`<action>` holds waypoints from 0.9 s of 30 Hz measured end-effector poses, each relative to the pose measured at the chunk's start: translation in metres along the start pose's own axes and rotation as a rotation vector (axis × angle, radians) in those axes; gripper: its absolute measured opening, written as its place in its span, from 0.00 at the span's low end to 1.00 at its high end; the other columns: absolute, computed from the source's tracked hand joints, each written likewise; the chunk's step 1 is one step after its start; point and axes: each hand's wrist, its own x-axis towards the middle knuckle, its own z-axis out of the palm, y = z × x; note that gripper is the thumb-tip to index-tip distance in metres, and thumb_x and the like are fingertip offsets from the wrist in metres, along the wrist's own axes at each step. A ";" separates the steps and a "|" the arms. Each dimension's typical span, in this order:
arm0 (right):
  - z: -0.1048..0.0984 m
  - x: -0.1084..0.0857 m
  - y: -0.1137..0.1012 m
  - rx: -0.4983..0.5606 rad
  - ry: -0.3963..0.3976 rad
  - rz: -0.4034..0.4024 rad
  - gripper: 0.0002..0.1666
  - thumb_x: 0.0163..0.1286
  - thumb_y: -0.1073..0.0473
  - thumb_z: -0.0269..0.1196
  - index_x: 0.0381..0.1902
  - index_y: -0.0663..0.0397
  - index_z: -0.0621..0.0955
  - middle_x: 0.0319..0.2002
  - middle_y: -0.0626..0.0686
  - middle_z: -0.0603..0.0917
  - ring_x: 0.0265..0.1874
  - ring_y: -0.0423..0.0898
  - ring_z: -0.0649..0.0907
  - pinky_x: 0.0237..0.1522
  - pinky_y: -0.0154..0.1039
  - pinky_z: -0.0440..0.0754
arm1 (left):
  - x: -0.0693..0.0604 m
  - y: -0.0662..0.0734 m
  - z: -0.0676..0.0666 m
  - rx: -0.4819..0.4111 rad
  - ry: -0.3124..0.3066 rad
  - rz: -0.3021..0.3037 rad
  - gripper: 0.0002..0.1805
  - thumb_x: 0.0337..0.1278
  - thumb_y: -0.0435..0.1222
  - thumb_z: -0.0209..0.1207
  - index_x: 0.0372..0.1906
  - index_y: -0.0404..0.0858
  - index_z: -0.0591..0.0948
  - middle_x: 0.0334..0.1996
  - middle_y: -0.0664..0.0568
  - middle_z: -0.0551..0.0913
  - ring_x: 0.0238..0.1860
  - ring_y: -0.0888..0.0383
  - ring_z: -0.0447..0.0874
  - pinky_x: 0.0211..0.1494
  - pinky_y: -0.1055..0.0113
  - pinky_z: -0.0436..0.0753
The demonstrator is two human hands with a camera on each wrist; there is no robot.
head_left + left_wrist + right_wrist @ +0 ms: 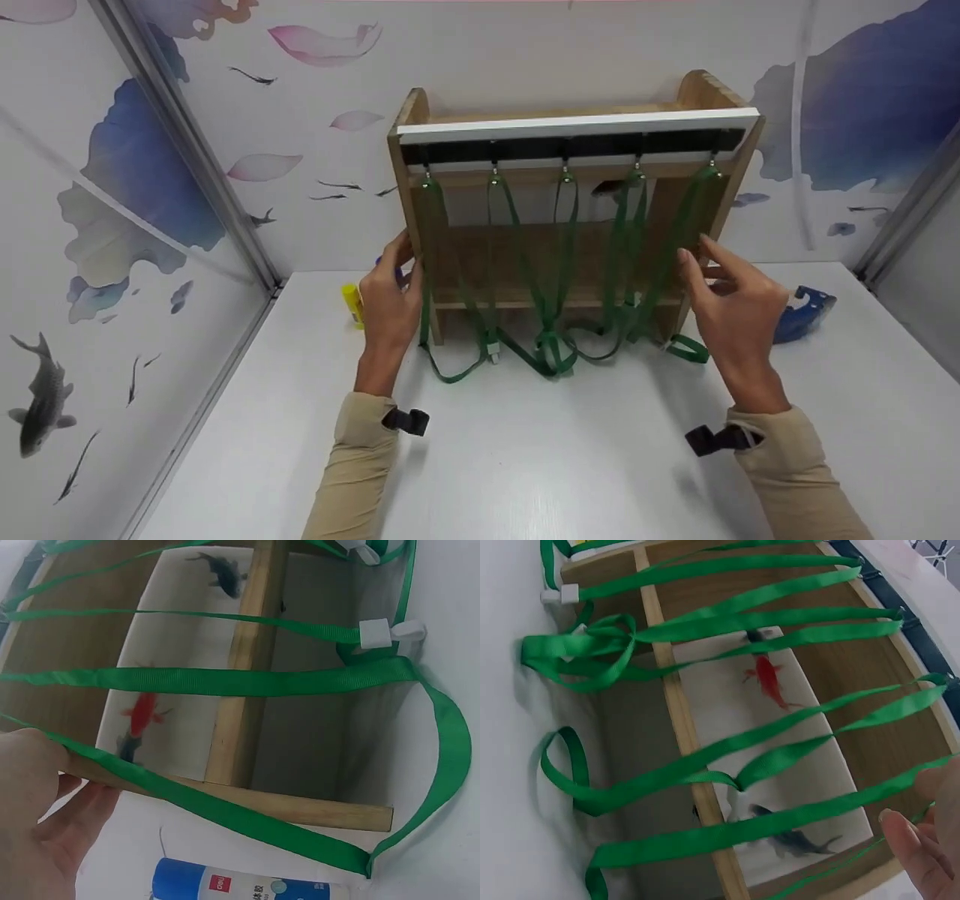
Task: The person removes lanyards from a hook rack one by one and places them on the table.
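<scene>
A wooden rack (589, 262), pale and smooth-grained with rounded top corners, is stood on the white table (517, 465), midway between both hands. Its left side panel is gripped between the thumb and fingers of the left hand (390, 307); its right side panel is pinched by the fingers of the right hand (739, 311). Across the top front a flat white strip (577, 124) is fixed, lined with a black band (525, 148). From this, green straps (255, 681) are hung by small metal clips (566, 177); a fine ribbed weave is shown, and their lower ends are looped on the table. A white plastic buckle (375, 634) is fitted to one strap. Beside the left panel, a blue-and-white glue stick (255, 883) is seen, with "deli" printed in a red square and the characters "体胶" legible. A yellow tube (352, 304) is placed near the left hand, and a curved blue tape dispenser (801, 319) beyond the right. The wall (337, 90) is printed with petals, fish and blue washes.
</scene>
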 end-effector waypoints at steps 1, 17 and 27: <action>0.002 -0.001 -0.002 -0.003 0.004 0.003 0.23 0.73 0.52 0.75 0.63 0.49 0.89 0.53 0.57 0.94 0.41 0.38 0.93 0.44 0.12 0.77 | -0.001 0.000 0.001 0.002 -0.003 -0.001 0.27 0.77 0.38 0.65 0.76 0.42 0.77 0.65 0.48 0.89 0.63 0.50 0.91 0.59 0.53 0.93; 0.022 0.001 -0.014 0.053 0.011 0.120 0.20 0.75 0.51 0.73 0.61 0.50 0.90 0.50 0.54 0.95 0.37 0.19 0.83 0.44 0.18 0.82 | -0.003 -0.002 0.002 -0.019 0.011 -0.005 0.27 0.77 0.37 0.65 0.76 0.42 0.77 0.66 0.49 0.88 0.64 0.50 0.91 0.58 0.55 0.93; 0.025 -0.001 -0.004 0.078 0.037 0.085 0.15 0.74 0.54 0.73 0.55 0.52 0.93 0.46 0.57 0.96 0.34 0.20 0.84 0.40 0.17 0.80 | -0.004 -0.006 0.003 -0.027 0.007 0.007 0.26 0.77 0.36 0.65 0.75 0.42 0.78 0.66 0.50 0.88 0.64 0.51 0.90 0.56 0.57 0.93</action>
